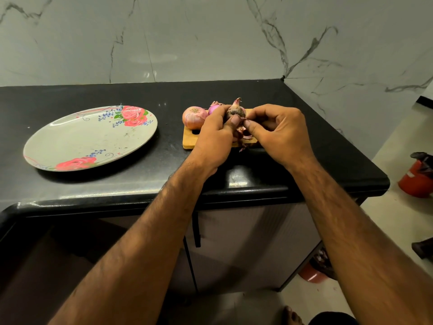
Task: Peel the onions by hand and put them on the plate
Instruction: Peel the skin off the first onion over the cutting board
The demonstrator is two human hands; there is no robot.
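A small red onion (235,110), its dry stalk tip pointing up, sits raised just above a wooden chopping board (188,140), caught between two bare hands. The left hand (215,137) curls round the bulb and steadies it, thumb pressed against the near face. The right hand (278,132) comes in from the other side, its thumb and forefinger pinching at what looks like a flap of papery skin on the lower half; the exact hold is partly hidden behind the thumbs. Torn peelings (246,136) lie on the board below.

The step in hand appears to be stripping the outer skin. Done well, it means the left hand gripping firmly without crushing and the right pulling each strip down from the stalk end toward the root. Turning the bulb a little between pulls lets the skin come away in broad pieces rather than crumbs. Working low over the board should keep the scraps off the black counter (164,165).

Two more onions wait at the board's far edge. A pale pink one (194,117) is unpeeled, and a purple one (213,109) behind the left hand is too hidden to judge. The flowered plate (93,141), well to the left, holds no onion yet, so the task looks early.
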